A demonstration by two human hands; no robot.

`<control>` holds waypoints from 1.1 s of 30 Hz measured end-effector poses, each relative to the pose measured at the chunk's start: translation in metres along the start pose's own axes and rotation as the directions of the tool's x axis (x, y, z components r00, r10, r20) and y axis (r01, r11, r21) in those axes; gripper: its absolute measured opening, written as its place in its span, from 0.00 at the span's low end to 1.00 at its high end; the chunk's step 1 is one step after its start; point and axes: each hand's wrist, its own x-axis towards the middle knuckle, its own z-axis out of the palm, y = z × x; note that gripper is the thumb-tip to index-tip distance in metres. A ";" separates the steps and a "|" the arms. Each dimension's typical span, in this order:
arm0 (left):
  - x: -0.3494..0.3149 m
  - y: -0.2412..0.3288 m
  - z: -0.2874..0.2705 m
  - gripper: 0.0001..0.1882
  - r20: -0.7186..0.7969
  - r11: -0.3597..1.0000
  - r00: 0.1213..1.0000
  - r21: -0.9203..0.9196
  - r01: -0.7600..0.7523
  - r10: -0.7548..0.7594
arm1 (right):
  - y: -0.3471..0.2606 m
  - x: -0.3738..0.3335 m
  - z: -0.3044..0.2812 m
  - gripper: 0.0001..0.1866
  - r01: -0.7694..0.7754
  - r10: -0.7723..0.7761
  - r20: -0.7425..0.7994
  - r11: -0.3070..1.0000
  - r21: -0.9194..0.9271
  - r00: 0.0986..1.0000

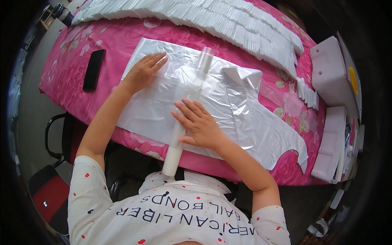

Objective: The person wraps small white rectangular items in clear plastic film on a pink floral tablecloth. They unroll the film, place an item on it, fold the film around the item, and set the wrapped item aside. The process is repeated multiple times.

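A large silvery-white plastic bag [159, 98] lies flat over the table, creased, with a curved cut-out and handle-like strips at its right end. My left hand [145, 72] rests on its upper left part, fingers stretched out. Slantwise over the bag lies a long, pale, translucent roller or tube [173, 157], its lower end past the table's near edge. The tube's upper part is smeared by motion. My right hand [199, 125] is laid over the tube's middle, palm down with fingers spread, not wrapped round it.
Several rows of folded white plastic packets [228, 28] line the far side of the pink flowered tablecloth [61, 87]. A black phone [94, 70] lies at left. White foam boxes [332, 69] stand on the right. A red and black chair [49, 196] is at lower left.
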 end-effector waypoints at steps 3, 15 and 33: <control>-0.005 -0.005 -0.008 0.33 0.052 0.994 0.999 -0.108 0.004 0.001 | 0.004 -0.019 -0.008 0.40 -0.039 0.038 0.021 0.998 0.041 0.999; -0.020 0.002 -0.024 0.35 0.194 0.988 0.980 -0.151 -0.021 0.050 | 0.013 -0.055 -0.012 0.40 -0.091 0.089 0.042 0.995 0.041 0.995; -0.058 -0.005 -0.028 0.32 -0.120 0.884 0.953 -0.421 0.205 -0.278 | 0.000 0.000 -0.012 0.42 0.021 -0.023 0.118 1.000 0.017 0.993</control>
